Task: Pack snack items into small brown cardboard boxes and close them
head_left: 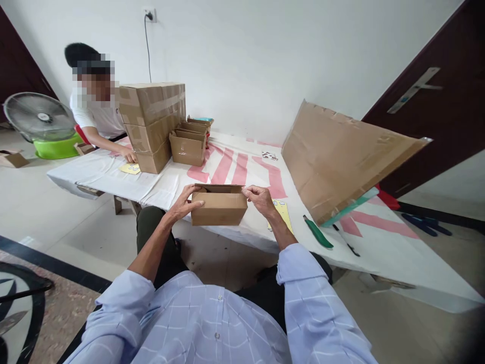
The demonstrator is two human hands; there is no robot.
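Head view. Containers first: small cardboard box [219, 206] sits at the near edge of the table [113, 177], held between both hands just above the person's lap. Its top is open, with a flap standing along the rear edge; the interior is in shadow and its contents cannot be made out. Farther back on the table, a row of open small boxes [188, 145] stands just beside a stack of taped cartons [153, 121], which are sealed. A large flat cardboard sheet [337, 162] leans tilted over the right side of the table.

Hand pose: left hand [185, 202] grasps the left end of the small cardboard box, thumb on the front face, fingers curled over the top edge. Right hand [261, 198] grips the upper right corner, fingertips closed on the rim. Both forearms extend forward from rolled-up sleeves.

Surroundings: a yellow sheet [283, 215] lies just beside the right wrist, and a green-handled tool [317, 231] rests near it. A co-worker [96, 114] sits at the far left end, one hand [131, 156] resting on the table beside the cartons. A fan [40, 117] stands behind.
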